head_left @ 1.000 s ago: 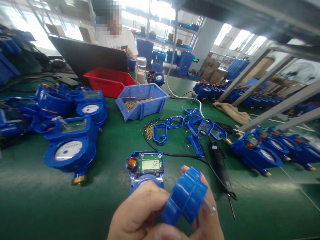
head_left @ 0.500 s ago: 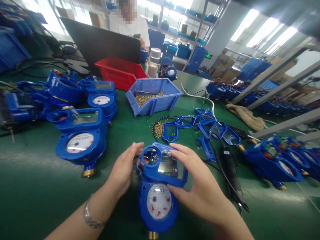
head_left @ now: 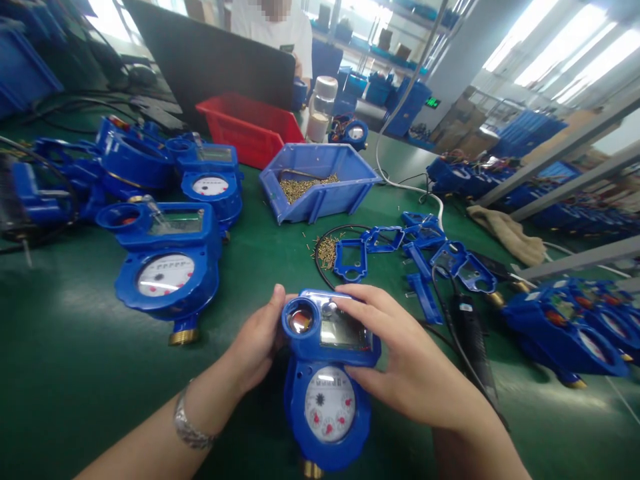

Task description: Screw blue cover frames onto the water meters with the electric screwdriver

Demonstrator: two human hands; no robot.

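Note:
In front of me a blue water meter (head_left: 327,405) lies face up, with its white dial and a brass fitting toward me. Its blue top cover (head_left: 307,348), with a round opening and a display window, sits flush over the upper part. My right hand (head_left: 400,350) grips the cover's right side, fingers over the top edge and thumb by the dial. Against the meter's left side rests my left hand (head_left: 257,343), thumb up and its other fingers partly hidden behind the body. Two similar meters stand at left, the nearer meter (head_left: 167,267) with its cover on.
A blue bin (head_left: 325,193) of small brass screws stands ahead, a red bin (head_left: 250,130) behind it. Loose screws (head_left: 327,252) and blue cover frames (head_left: 351,259) lie nearby. A black electric screwdriver (head_left: 473,340) and more meters (head_left: 565,333) are at right. A person (head_left: 270,30) sits opposite.
The cover, tilted and off to the right before, now lies flat on the meter. My right hand moved down with it. The view has shifted slightly.

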